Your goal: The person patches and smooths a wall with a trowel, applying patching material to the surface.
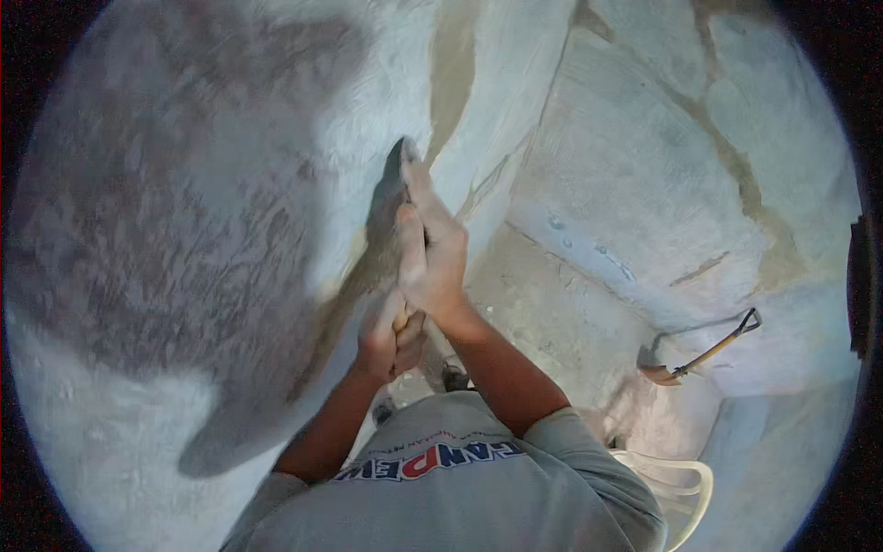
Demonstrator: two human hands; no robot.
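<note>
I see the left hand (380, 342) curled closed, any contents hidden; the right hand (434, 247) stretches its fingers toward the plastered wall (258, 184) at left, gripping what, if anything, I cannot tell. I'd keep wrists steady, pressure even.

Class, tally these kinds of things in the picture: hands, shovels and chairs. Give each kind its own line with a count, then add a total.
Hands: 2 (left hand, right hand)
Shovels: 1 (shovel with a wooden shaft)
Chairs: 1 (pale chair, partly hidden by the person's sleeve)
Total: 4
</note>
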